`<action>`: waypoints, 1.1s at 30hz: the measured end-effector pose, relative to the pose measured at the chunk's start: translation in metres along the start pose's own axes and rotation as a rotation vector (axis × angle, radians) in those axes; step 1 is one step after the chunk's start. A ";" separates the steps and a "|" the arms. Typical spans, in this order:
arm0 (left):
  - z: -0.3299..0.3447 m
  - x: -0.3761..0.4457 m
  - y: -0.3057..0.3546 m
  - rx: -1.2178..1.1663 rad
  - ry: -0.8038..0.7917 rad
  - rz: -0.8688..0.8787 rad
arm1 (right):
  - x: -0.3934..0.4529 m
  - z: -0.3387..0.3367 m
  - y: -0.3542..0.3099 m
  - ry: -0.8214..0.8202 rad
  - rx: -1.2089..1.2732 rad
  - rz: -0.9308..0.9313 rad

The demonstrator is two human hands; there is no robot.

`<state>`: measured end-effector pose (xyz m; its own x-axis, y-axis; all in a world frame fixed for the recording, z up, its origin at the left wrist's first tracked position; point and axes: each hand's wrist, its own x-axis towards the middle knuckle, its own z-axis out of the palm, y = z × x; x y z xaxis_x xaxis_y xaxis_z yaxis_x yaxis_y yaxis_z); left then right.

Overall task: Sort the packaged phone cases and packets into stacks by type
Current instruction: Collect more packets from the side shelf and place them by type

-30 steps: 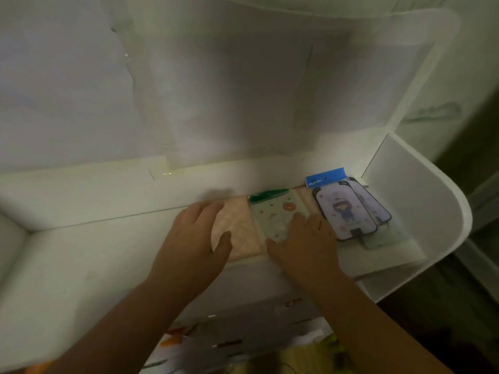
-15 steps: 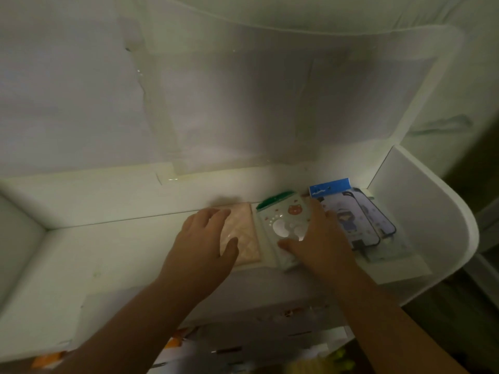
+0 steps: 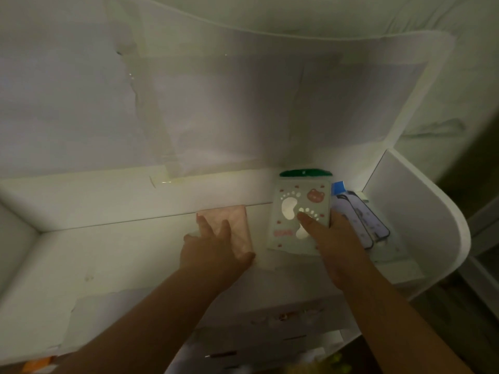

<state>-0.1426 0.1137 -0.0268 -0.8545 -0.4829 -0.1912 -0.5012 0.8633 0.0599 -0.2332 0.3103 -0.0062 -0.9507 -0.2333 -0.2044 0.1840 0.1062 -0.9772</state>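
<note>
A pink quilted packet [image 3: 237, 222] lies flat on the white shelf [image 3: 108, 255]; my left hand [image 3: 213, 247] rests on it with fingers spread. Right of it is a pale green packaged phone case [image 3: 297, 209] with white footprints, a bear and a green header. My right hand [image 3: 332, 238] holds this case, thumb on its front and fingers behind its right edge, lifting it off the shelf. Further right lie blue-headed packaged phone cases [image 3: 359, 214] with dark-rimmed purple designs, partly hidden by the green case and my hand.
The shelf has a white back wall and a curved side panel [image 3: 421, 225] close on the right. Clear plastic sheeting [image 3: 243, 103] hangs above. Below the shelf's front edge sit more white packets [image 3: 270, 333], blurred. The shelf's left half holds nothing visible.
My right hand has gripped the green footprint case and raised it toward the right, over the blue-headed cases. My left hand stays on the pink packet. The camera has moved closer.
</note>
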 end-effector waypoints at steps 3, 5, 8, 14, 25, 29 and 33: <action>-0.002 0.000 0.013 0.050 -0.011 0.019 | 0.000 -0.003 -0.001 0.023 0.033 -0.003; -0.003 0.001 0.017 0.054 -0.025 0.022 | -0.001 -0.004 -0.003 0.028 0.029 -0.026; -0.005 0.004 0.012 -0.006 -0.035 0.019 | 0.000 -0.008 -0.001 0.022 0.033 -0.038; -0.011 0.008 -0.011 -0.132 -0.083 -0.071 | 0.002 -0.011 0.006 -0.005 0.073 -0.018; -0.019 0.011 -0.028 -0.471 0.148 0.023 | -0.002 -0.002 0.003 -0.134 0.000 -0.040; -0.018 0.005 -0.034 -0.614 0.290 0.077 | -0.002 -0.002 0.004 -0.115 0.035 -0.016; -0.025 -0.003 -0.037 -0.789 0.388 0.085 | -0.005 0.003 0.001 -0.123 0.073 -0.008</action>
<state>-0.1250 0.0798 -0.0035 -0.8072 -0.5615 0.1822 -0.2592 0.6144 0.7452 -0.2274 0.3085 -0.0062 -0.9152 -0.3514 -0.1976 0.1984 0.0341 -0.9795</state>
